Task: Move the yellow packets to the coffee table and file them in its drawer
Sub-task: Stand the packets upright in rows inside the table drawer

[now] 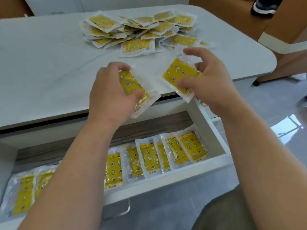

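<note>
White coffee table (41, 67) under heaped yellow packets (141, 29).

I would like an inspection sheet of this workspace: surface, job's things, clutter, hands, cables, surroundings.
surface: white marble-look coffee table top, its white drawer pulled open.
job's things: loose pile of yellow plastic packets on the table; row of filed packets in the drawer.
clutter: nothing seen.
grippers: left hand holds one yellow packet; right hand holds another packet.
cables: nothing seen.
surroundings: grey tiled floor; brown cardboard boxes; a dark shoe at top right.
</note>
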The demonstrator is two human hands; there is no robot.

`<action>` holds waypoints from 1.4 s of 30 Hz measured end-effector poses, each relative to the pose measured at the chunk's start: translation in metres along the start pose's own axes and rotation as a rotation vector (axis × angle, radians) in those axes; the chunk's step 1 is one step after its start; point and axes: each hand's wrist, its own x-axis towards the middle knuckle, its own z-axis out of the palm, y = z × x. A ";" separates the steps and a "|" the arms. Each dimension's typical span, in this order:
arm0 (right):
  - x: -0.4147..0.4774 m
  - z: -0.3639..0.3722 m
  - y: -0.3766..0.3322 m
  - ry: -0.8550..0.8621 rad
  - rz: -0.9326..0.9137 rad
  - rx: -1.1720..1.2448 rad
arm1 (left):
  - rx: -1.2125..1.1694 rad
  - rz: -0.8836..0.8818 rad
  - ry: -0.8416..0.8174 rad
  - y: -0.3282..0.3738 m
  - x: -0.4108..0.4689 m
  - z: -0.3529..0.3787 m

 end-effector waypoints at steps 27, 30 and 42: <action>0.014 -0.014 0.030 -0.807 0.224 -0.610 | 0.335 -0.024 -0.913 -0.022 -0.017 0.050; 0.015 -0.002 0.042 -0.803 0.287 -0.669 | 0.300 -0.020 -0.902 -0.025 -0.019 0.054; 0.024 0.014 0.062 -0.905 0.309 -0.760 | 0.275 -0.101 -0.937 -0.033 -0.016 0.057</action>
